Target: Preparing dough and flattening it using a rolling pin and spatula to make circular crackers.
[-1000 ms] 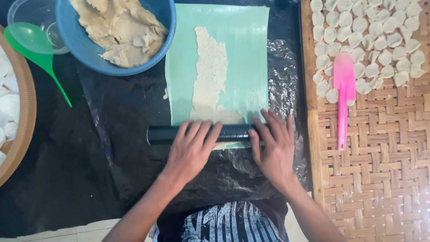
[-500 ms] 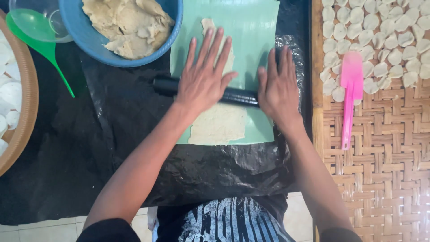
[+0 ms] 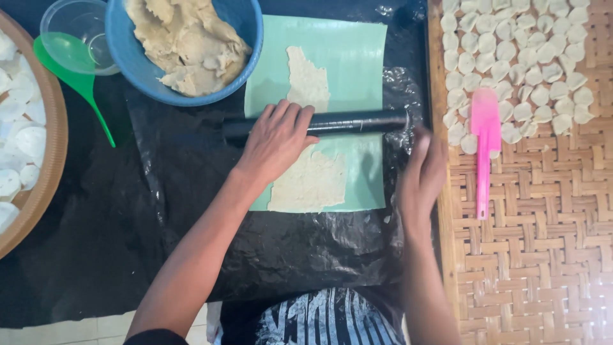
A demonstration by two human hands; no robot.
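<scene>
A black rolling pin (image 3: 357,121) lies across a long strip of flattened pale dough (image 3: 311,176) on a light green mat (image 3: 357,57). My left hand (image 3: 276,137) rests flat on the pin's left half, fingers spread over it. My right hand (image 3: 423,176) is off the pin, blurred, just below its right end near the mat's right edge, fingers together and holding nothing. The mat sits on black plastic sheeting (image 3: 191,191).
A blue bowl (image 3: 246,61) of lumpy dough stands at the back left, beside a clear cup (image 3: 73,25) and a green scoop (image 3: 76,76). A woven tray (image 3: 543,255) on the right carries several small dough rounds (image 3: 511,57) and a pink spatula (image 3: 485,140). A brown-rimmed tray (image 3: 45,172) of rounds sits left.
The pin rolled away from me up the dough, then stopped. My right hand has lifted off it and swung to the right; my left hand stays on the pin.
</scene>
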